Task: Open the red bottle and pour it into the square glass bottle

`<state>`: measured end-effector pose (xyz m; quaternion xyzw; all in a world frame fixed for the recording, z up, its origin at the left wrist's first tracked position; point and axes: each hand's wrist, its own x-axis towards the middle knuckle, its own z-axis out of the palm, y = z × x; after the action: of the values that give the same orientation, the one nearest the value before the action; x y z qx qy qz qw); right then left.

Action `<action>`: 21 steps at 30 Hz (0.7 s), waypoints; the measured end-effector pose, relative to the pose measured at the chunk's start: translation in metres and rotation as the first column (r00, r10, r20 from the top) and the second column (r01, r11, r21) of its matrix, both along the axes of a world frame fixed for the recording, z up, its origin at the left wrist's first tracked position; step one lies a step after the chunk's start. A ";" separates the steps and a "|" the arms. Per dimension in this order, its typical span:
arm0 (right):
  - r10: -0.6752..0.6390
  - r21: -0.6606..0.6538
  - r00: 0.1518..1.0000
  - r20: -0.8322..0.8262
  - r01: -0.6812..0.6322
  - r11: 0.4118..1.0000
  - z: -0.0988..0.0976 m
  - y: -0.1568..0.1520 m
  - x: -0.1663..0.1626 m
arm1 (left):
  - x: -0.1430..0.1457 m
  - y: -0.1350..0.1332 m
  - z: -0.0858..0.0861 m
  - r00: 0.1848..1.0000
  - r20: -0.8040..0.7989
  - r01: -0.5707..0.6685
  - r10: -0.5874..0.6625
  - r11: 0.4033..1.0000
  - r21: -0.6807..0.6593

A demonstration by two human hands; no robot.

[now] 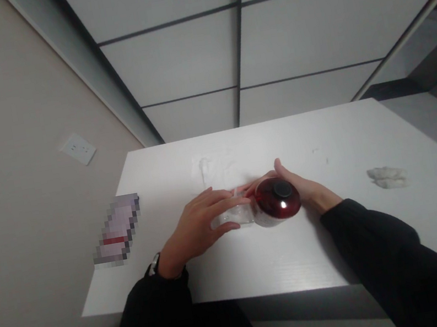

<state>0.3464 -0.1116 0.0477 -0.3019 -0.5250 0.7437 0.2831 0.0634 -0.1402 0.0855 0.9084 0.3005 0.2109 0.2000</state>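
A rounded container with a glossy dark red top (272,202) and a black round cap in its middle is over the white table. My right hand (293,181) is curved round its far and right side, thumb pointing up, with most of its fingers hidden behind it. Just left of that, my left hand (211,218) is closed over a clear see-through container (244,215), its fingers across the top and thumb along the near side. The two containers touch or nearly touch; I cannot tell whether they are joined.
A thin, clear sheet or wrapper (219,168) lies behind my hands on the table (277,265). To the right is a crumpled greyish-white cloth or tissue (387,178). A blurred-out flat pinkish object (117,229) rests at the left edge, beside a wall with a socket (78,149).
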 end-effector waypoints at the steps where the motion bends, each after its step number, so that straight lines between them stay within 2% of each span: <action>1: 0.001 -0.003 1.000 0.002 -0.001 1.000 0.001 0.000 0.000 | 0.000 0.000 0.000 1.000 -0.007 -0.002 0.002 1.000 -0.003; 12: 0.025 -0.038 0.999 -0.046 -0.027 0.999 -0.001 0.001 -0.003 | 0.000 0.000 0.000 1.000 0.012 0.001 -0.001 1.000 -0.019; 21: -0.015 -0.036 1.000 0.012 0.016 0.999 0.004 0.000 -0.002 | 0.000 -0.004 0.003 0.994 0.019 -0.109 0.112 0.989 -0.102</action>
<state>0.3442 -0.1118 0.0512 -0.3156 -0.5106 0.7491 0.2802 0.0635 -0.1437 0.0882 0.8765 0.3581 0.2174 0.2373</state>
